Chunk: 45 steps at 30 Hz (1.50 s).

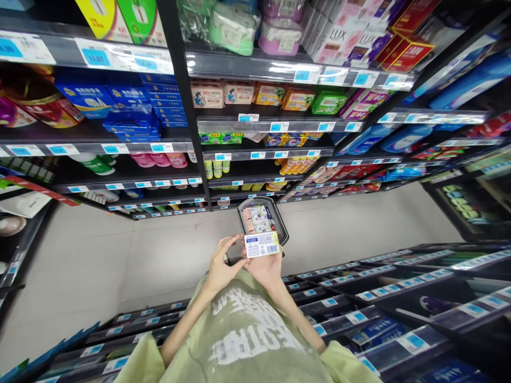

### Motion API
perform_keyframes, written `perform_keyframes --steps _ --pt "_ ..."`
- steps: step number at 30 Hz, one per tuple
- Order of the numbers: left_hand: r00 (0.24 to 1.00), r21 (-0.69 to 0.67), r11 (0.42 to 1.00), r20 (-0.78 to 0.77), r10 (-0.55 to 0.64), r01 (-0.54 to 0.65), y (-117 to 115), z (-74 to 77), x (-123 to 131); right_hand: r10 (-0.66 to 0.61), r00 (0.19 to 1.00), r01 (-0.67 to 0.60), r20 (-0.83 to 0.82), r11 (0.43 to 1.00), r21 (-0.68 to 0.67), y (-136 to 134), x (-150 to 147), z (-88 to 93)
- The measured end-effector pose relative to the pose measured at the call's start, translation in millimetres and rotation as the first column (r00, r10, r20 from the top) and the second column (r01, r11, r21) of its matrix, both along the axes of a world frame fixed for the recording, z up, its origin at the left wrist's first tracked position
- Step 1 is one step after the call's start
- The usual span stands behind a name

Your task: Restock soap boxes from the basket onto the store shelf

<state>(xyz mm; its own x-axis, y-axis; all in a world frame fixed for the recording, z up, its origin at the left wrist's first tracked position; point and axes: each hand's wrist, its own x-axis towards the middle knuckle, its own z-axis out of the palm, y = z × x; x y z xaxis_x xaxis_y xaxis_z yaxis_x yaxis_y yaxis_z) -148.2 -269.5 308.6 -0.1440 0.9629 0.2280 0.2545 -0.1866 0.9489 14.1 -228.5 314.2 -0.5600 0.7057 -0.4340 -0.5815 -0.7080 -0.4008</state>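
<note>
My right hand [265,267] is closed round a small flat packet [262,244], white and yellow with a barcode label facing me. My left hand [222,264] is beside it with its fingers curled, the fingertips touching the packet's left end. Both hands are in front of my chest, above my green printed shirt. On the floor just beyond the hands stands a dark shopping basket [282,226] holding several small packets.
Shop shelves with blue price tags line the aisle ahead [279,126], stocked with soap boxes, bottles and packets. More shelving runs along my right [399,287] and lower left. The floor between [120,255] is pale grey.
</note>
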Motion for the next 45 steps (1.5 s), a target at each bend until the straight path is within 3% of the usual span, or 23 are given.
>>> perform_keyframes --steps 8,45 --pt "0.999 -0.057 0.998 0.041 -0.005 0.007 -1.9 -2.6 -2.3 -0.019 0.998 0.018 -0.067 1.0 -0.022 -2.3 -4.8 -1.7" --pt "0.999 -0.05 0.999 0.047 -0.009 0.011 -1.8 -5.4 -3.4 0.028 0.997 -0.03 0.065 0.999 0.034 -2.1 -2.3 -5.9"
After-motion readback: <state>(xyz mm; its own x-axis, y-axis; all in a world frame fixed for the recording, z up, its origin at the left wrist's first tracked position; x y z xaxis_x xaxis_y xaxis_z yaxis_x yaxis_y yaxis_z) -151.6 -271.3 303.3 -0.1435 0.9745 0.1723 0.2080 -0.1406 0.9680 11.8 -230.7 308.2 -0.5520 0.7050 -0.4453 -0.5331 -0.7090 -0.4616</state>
